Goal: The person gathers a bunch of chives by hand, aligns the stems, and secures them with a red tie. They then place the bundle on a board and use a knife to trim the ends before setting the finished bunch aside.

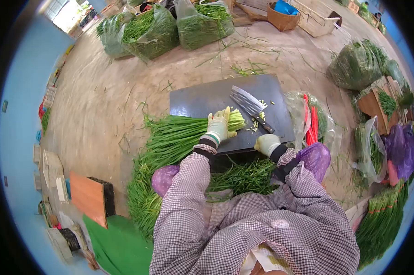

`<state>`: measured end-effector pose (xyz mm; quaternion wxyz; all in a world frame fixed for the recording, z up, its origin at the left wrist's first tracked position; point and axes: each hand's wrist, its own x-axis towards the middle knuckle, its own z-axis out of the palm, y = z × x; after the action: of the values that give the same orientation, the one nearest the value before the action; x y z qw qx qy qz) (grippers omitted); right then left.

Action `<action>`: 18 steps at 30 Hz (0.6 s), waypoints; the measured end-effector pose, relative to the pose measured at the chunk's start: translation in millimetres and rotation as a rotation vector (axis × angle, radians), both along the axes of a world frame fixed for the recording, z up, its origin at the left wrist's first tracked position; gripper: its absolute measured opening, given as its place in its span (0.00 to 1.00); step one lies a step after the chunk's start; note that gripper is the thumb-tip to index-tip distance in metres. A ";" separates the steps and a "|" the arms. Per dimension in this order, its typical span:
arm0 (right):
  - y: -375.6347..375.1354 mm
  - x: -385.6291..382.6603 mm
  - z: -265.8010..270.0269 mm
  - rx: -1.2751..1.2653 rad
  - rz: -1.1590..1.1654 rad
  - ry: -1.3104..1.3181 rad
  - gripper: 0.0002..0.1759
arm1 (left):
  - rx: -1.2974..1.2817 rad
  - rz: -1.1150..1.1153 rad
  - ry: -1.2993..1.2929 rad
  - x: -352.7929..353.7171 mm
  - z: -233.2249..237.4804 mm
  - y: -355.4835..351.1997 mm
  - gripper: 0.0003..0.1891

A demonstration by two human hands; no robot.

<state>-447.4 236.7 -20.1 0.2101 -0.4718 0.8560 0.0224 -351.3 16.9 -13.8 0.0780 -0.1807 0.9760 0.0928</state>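
Note:
A dark board (197, 96) lies before me. My left hand (219, 125), in a pale glove, presses on the cut ends of a bunch of long green stalks (181, 133), its fingers apart. The stalks' pale ends reach onto the board and their leaves hang off its left side. A wide-bladed knife (248, 101) lies on the board to the right of the bunch, with small cut bits (263, 114) around it. My right hand (267, 144), gloved too, is curled at the board's near edge, just below the knife's handle; what its fingers hold, if anything, is hidden.
Loose greens (243, 176) lie between my knees, and a heap (142, 197) stands at the left. Filled plastic bags (152, 34) are at the back. Red ties (313, 123) lie right of the board. Bundled greens (383, 220) are at the far right.

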 end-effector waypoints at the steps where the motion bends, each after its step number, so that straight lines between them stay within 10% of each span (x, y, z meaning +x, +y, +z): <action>1: -1.2 -9.1 -5.7 -0.082 0.004 0.060 0.17 | 0.028 -0.003 0.070 6.5 -1.2 0.2 0.58; 11: -61.9 -22.4 21.6 -0.817 -0.154 0.107 0.21 | -0.069 0.191 0.297 56.5 9.0 -4.3 0.56; 18: -50.1 -37.4 -15.0 -0.128 -0.251 0.382 0.30 | 0.236 -0.034 -0.152 -13.1 25.1 -19.8 0.56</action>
<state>-484.8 186.6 -35.1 0.0152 -0.3610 0.9319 0.0307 -364.4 -2.9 11.3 0.1740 -0.1602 0.9526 0.1915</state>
